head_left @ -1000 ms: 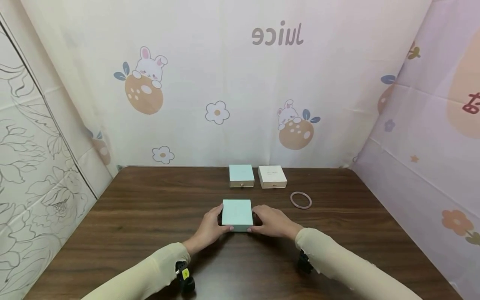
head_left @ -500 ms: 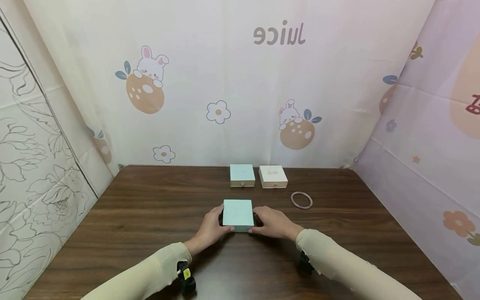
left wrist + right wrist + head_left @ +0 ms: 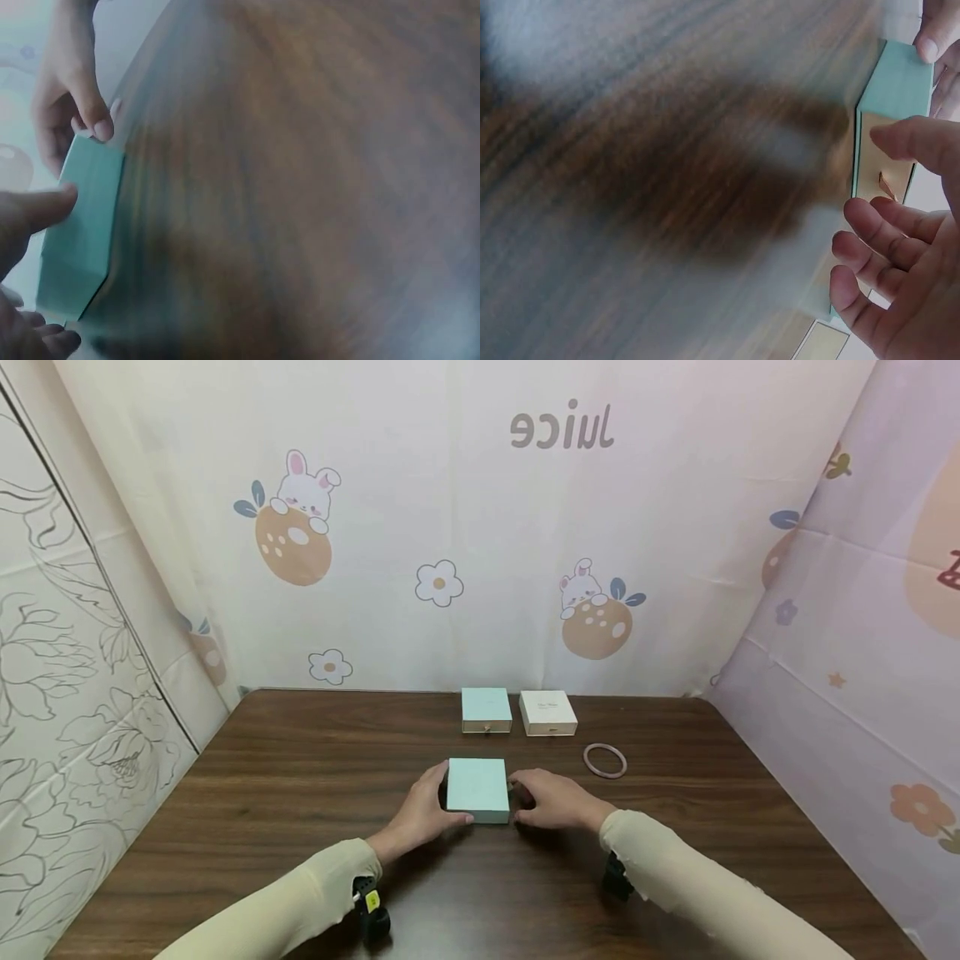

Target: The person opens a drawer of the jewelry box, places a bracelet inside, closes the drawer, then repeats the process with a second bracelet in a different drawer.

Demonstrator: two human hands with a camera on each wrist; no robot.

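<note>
In the head view a mint-green drawer box [image 3: 477,786] lies on the table between both hands. My left hand [image 3: 418,810] grips its left end, thumb on the front face and fingers behind. Beside the right end is my right hand [image 3: 553,799], its fingers bent and its thumb apart from the box's front. The right wrist view shows a beige drawer front [image 3: 874,146] with a small ribbon tab [image 3: 887,186]. A fingertip lies close to that tab; whether it touches is unclear. The thumb stands away from the fingers, nothing pinched between them.
Behind the box stand a smaller light-blue drawer box [image 3: 486,710] and a white drawer box [image 3: 548,712]. A pale pink ring-shaped bangle [image 3: 604,761] lies to the right on the brown wooden table [image 3: 300,760]. A printed curtain [image 3: 450,510] closes off the back.
My right hand has let go of the box's right front corner and shifted slightly right, its thumb now off the front face. The left hand keeps its grip.
</note>
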